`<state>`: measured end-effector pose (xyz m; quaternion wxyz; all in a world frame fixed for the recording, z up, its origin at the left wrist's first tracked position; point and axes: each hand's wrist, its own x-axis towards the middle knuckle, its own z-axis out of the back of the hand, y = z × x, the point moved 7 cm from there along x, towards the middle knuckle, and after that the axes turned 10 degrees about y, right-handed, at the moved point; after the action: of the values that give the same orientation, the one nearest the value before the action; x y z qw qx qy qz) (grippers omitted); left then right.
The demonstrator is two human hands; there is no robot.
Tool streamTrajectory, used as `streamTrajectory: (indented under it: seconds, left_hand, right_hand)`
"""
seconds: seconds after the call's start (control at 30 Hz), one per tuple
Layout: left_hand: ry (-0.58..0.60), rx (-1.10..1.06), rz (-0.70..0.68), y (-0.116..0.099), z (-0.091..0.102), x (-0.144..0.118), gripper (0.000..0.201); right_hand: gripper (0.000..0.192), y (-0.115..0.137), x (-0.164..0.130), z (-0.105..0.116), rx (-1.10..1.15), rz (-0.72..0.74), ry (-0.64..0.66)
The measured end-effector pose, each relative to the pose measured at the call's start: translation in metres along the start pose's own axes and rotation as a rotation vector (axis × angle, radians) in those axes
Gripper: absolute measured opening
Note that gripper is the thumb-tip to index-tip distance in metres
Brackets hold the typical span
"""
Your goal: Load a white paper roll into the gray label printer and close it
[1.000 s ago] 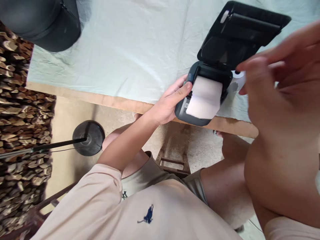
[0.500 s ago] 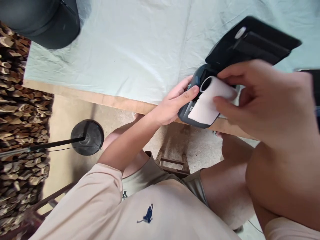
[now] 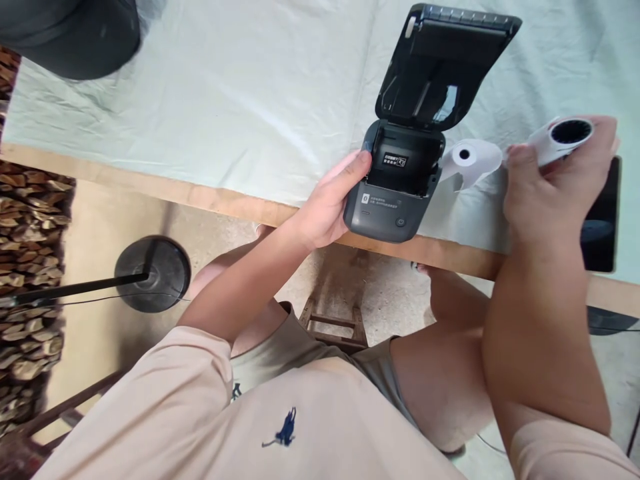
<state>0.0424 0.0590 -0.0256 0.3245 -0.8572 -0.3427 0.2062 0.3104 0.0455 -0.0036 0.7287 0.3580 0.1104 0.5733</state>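
Note:
My left hand (image 3: 330, 200) grips the left side of a dark grey label printer (image 3: 387, 217) at the table's front edge. The printer's lid (image 3: 445, 67) stands raised, and its paper bay (image 3: 400, 160) shows with no roll in it. To the right, my right hand (image 3: 545, 187) is closed around a white paper roll (image 3: 543, 143) with a wide dark core. Between the printer and that hand, a second white paper roll (image 3: 477, 157) with a small core rests on the cloth, its loose end hanging toward the front.
A pale cloth (image 3: 250, 87) covers the wooden table (image 3: 200, 197). At the back left stands a large black container (image 3: 75, 40). Beside my right forearm lies a dark tablet-like device (image 3: 603, 220). Below are a round black stand base (image 3: 153, 273) and a wooden stool (image 3: 335, 323).
My right hand has lifted the wide-core paper roll out of the printer and carried it right. The printer's bay now shows bare, and the small-core roll has come into sight.

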Motion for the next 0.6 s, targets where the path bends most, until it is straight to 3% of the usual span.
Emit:
streamTrajectory:
  seconds: [0.17, 0.27, 0.37, 0.43, 0.5, 0.6]
  left_hand:
    - [0.001, -0.008, -0.025, -0.002, -0.002, 0.001, 0.031]
    - [0.013, -0.019, -0.026, -0.002, -0.002, 0.001, 0.030]
    - [0.022, -0.022, -0.017, -0.001, -0.002, 0.001, 0.031]
    - [0.024, -0.019, -0.017, 0.000, -0.001, 0.001, 0.032]
    - [0.035, -0.008, -0.020, 0.000, -0.001, 0.002, 0.034]
    - [0.037, 0.032, -0.013, 0.000, 0.000, 0.002, 0.033]
  right_hand:
    - [0.061, -0.006, -0.005, 0.004, -0.122, -0.097, 0.036]
    - [0.065, 0.015, -0.010, 0.011, -0.125, 0.073, -0.009]
    - [0.057, 0.058, -0.024, 0.012, -0.130, 0.350, -0.055]
    - [0.053, 0.082, -0.033, 0.000, -0.181, 0.431, 0.005]
    - [0.049, 0.094, -0.038, -0.020, -0.261, 0.400, 0.111]
    - [0.033, 0.093, -0.037, -0.038, -0.296, 0.263, 0.186]
